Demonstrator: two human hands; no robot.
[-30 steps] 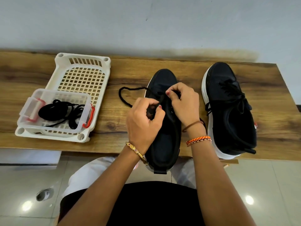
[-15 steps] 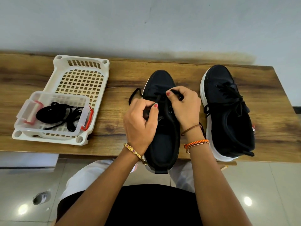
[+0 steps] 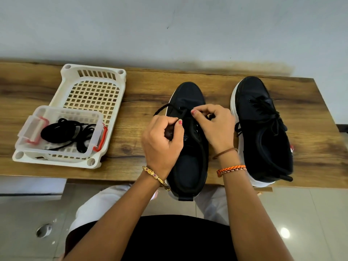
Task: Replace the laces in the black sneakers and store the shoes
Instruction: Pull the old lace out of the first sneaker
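— Sneakers: where did they stand?
— Both were on the wooden bench (image 3: 143, 87), toes toward the wall. The centre shoe (image 3: 188, 157) sat in the middle of the frame, its heel overhanging the near edge; the right shoe (image 3: 263, 132) stood just beside it at the right, already laced and tied.
— And the hands?
— Both were over the centre shoe's eyelets. The left hand (image 3: 162, 142) was curled, thumb and forefinger pinching the lace (image 3: 163, 108), which looped out to the left of the toe and ran back to the top eyelets. The right hand (image 3: 214, 127) was curled too, its fingertips pinching a lace end at the right side of the eyelets; that end was mostly hidden by the fingers.
— Anything else on the bench?
— At the left of the frame lay a white basket (image 3: 94, 81), and inside its near end a clear box (image 3: 56, 112) with red clips, holding a bundle of black laces (image 3: 66, 132). Well apart from the shoes.
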